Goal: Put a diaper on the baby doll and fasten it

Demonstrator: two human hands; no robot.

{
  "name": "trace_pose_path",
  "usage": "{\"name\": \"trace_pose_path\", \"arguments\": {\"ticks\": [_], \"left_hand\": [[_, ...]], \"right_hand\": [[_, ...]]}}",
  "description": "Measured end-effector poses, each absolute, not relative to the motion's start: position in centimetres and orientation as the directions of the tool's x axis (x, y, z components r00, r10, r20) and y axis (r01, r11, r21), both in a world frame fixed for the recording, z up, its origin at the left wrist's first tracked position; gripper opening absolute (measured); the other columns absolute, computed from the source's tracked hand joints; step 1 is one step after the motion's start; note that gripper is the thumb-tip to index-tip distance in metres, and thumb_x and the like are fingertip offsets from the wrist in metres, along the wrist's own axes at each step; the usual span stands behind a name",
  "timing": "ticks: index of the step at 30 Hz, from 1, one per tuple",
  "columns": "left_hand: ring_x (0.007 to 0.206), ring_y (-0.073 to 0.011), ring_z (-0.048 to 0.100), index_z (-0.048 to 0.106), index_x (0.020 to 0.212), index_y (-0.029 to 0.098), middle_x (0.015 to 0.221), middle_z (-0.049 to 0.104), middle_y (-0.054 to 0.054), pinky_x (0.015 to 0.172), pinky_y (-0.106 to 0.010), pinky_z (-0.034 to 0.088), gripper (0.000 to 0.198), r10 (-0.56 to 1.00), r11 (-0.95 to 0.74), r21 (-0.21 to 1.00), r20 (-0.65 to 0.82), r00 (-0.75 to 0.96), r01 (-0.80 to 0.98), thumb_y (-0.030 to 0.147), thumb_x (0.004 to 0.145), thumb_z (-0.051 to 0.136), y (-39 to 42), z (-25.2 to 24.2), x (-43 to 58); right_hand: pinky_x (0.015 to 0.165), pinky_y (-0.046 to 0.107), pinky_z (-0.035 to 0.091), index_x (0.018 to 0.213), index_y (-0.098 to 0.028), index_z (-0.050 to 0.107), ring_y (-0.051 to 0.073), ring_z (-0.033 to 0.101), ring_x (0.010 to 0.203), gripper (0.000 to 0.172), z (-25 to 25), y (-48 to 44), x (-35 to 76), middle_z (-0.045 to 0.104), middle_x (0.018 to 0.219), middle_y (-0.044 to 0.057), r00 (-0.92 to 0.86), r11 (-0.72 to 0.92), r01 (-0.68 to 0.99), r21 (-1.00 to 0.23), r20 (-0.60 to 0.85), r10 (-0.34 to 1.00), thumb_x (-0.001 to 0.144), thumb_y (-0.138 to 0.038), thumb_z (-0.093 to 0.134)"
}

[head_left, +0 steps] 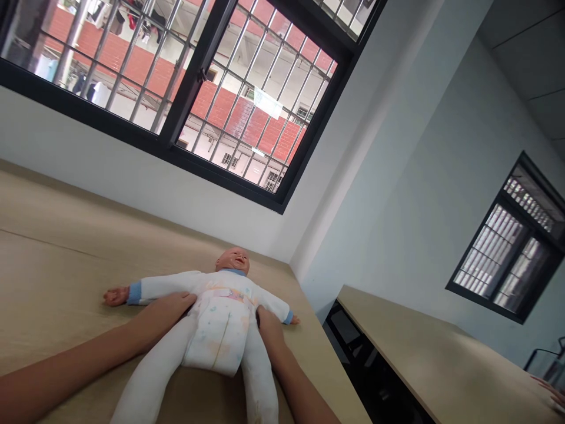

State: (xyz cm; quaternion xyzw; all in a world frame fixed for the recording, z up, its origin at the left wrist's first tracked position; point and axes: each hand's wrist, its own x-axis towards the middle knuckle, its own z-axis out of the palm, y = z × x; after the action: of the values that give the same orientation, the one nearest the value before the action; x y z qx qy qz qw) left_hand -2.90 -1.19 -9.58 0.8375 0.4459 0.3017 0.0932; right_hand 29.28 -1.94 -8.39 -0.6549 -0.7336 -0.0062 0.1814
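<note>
Though spread open, left hand [165, 312], right hand [269, 328] flat against a baby doll [218, 309]

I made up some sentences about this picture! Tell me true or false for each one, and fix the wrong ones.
1. A baby doll lies on its back on a table. True.
2. The left hand is holding a bottle. False: it rests on the doll's side.
3. The doll's sleeves end in blue cuffs. True.
4. The right hand is on the doll's head. False: it is at the doll's waist, beside its diaper.
5. A barred window shows a red brick wall outside. True.
</note>
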Motion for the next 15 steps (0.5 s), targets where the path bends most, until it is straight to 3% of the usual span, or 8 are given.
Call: {"name": "trace_pose_path", "arguments": {"ticks": [9,15], "left_hand": [[0.097,-0.0307,0.072,0.068,0.098,0.019,0.105,0.079,-0.011,0.085,-0.035,0.045,0.016,0.804,-0.579,0.440,0.446,0.393,0.686,0.017,0.085,0.058,-0.48,-10.43,-3.03],[0.099,-0.0312,0.073,0.069,0.100,0.018,0.106,0.079,-0.012,0.085,-0.036,0.046,0.016,0.808,-0.579,0.449,0.429,0.404,0.680,0.021,0.087,0.059,-0.98,-9.89,-3.01]], "right_hand": [[0.065,0.034,0.037,0.095,-0.020,0.070,0.029,0.069,0.080,0.009,-8.63,-1.85,29.28,0.077,0.091,0.013,-0.087,0.169,0.956,-0.240,0.317,0.944,0.097,-0.022,0.062],[0.066,0.033,0.037,0.097,-0.019,0.069,0.027,0.070,0.084,0.010,-8.32,-2.09,29.17,0.078,0.096,0.013,-0.082,0.152,0.963,-0.223,0.297,0.951,0.099,-0.022,0.060]]}}
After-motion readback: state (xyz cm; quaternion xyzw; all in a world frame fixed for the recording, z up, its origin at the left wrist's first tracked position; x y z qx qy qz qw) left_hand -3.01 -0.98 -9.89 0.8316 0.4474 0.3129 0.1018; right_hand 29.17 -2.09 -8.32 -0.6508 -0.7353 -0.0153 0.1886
